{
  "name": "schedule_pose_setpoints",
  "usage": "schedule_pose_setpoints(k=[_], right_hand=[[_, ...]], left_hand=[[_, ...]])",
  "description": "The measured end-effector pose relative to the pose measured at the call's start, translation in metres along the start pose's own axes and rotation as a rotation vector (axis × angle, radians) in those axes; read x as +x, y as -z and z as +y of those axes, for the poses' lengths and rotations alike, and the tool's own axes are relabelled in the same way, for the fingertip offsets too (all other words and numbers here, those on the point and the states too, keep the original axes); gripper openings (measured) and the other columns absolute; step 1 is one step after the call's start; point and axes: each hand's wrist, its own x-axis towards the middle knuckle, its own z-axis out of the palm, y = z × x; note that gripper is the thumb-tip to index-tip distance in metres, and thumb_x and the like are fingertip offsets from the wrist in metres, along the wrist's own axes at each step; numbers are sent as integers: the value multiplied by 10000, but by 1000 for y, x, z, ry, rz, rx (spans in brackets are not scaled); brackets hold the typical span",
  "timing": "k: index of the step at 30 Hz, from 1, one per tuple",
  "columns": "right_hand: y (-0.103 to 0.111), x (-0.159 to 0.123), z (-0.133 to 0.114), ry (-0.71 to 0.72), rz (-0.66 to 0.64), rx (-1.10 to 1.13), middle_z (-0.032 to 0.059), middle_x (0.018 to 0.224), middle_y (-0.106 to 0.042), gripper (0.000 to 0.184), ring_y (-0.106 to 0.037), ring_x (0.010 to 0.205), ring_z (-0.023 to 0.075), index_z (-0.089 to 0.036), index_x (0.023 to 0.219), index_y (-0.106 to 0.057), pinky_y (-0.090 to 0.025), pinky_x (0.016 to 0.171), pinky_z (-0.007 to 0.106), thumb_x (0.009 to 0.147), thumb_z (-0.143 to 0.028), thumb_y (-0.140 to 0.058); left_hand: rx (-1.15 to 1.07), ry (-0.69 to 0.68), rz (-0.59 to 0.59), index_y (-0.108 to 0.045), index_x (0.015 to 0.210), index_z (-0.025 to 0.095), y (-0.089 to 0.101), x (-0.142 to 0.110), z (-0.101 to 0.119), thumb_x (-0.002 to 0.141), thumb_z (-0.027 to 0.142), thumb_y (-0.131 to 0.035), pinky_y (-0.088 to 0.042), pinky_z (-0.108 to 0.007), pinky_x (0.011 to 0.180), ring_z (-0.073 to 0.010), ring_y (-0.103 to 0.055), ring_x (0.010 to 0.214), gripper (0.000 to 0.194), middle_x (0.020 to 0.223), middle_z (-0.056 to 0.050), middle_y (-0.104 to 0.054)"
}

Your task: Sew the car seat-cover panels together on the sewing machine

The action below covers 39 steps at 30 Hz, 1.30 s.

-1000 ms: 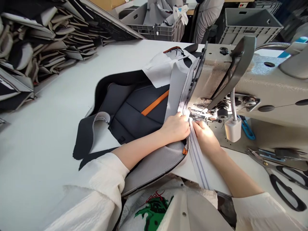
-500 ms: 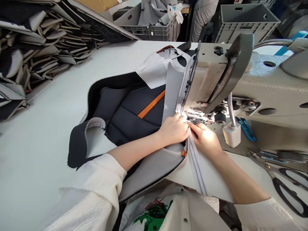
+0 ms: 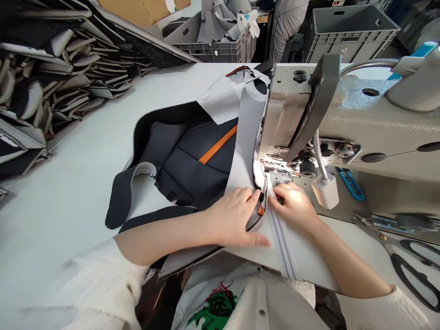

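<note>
Aligning strip (image 3: 282,238) with cover (image 3: 192,169) is probably needing flat, even guiding; left hand (image 3: 232,217) is spreading open on cover, right hand (image 3: 297,206) is pinching strip.

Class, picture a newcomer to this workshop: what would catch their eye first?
Probably the orange band crossing the dark padded piece on the white tabletop. Next, the sewing machine at the right, its work area brightly lit, with the left hand and right hand just in front. A heap of cut pieces fills the upper left.
</note>
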Motion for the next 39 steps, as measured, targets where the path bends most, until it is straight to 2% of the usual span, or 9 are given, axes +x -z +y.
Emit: schedule_pose_setpoints(k=[2,8,13,19,22,25,30,35,39], right_hand=[[1,-1,3,1,-11,49,14,625,-525,329,-489,690,162,-205,549,-396,-347,615,271,849,-340,-412],[4,3,4,-117,70,220,15,764,-633,256,-577,739,177,-210,800,-605,-422,649,279,864,-364,-411],[-5,-4,9,92,227,138,72,1063,-609,290,-574,984,213,-222,1120,-565,-463,791,322,849,-283,-482],[-2,2,2,455,213,-112,101,1214,-554,404,-506,1110,251,-196,1234,-496,-402,902,374,847,-296,-556],[-10,14,-15,440,132,-369,101,894,-631,174,-566,833,232,-159,946,-619,-396,732,349,844,-152,-478],[-17,16,-25,396,90,-473,80,708,-595,242,-524,655,186,-160,748,-608,-350,619,309,832,-64,-403],[-8,-11,-1,503,82,-297,68,965,-652,269,-580,816,169,-179,1027,-613,-424,702,275,885,-138,-388],[-10,-13,31,162,278,-228,104,1018,-631,351,-559,967,222,-170,1184,-568,-441,846,336,913,-210,-348],[-23,7,26,153,227,-239,119,920,-611,354,-555,870,236,-123,1145,-597,-468,764,337,895,-237,-374]], left_hand=[[71,43,-34,-359,1350,34,-4,-11,12,706,633,-574,-402,-371,824,-268,-474,971,906,1096,-145,-521],[281,117,111,-361,1354,5,-32,-4,42,767,296,-543,-388,-368,707,-250,-462,909,681,1014,-135,-534],[364,103,228,-441,1316,110,-41,-7,20,887,208,-414,-374,-361,695,-226,-482,873,440,993,-104,-559],[483,-32,398,-615,1035,126,-17,-12,-10,906,111,-368,-397,-374,795,-233,-510,927,278,952,-109,-585],[498,-115,333,-623,791,113,-17,-4,6,867,36,-342,-387,-339,604,-205,-522,692,301,680,-88,-542],[465,-163,265,-595,706,115,-27,4,20,833,0,-319,-339,-309,510,-196,-520,616,325,618,-88,-523],[419,-88,226,-609,858,60,-43,6,22,837,26,-352,-379,-317,512,-228,-548,677,260,711,-119,-557],[330,-45,162,-592,861,70,-43,1,23,855,68,-381,-423,-327,576,-233,-545,745,211,772,-117,-557],[229,-20,83,-584,994,64,-33,1,20,909,264,-436,-452,-335,637,-235,-547,811,264,865,-119,-582]])
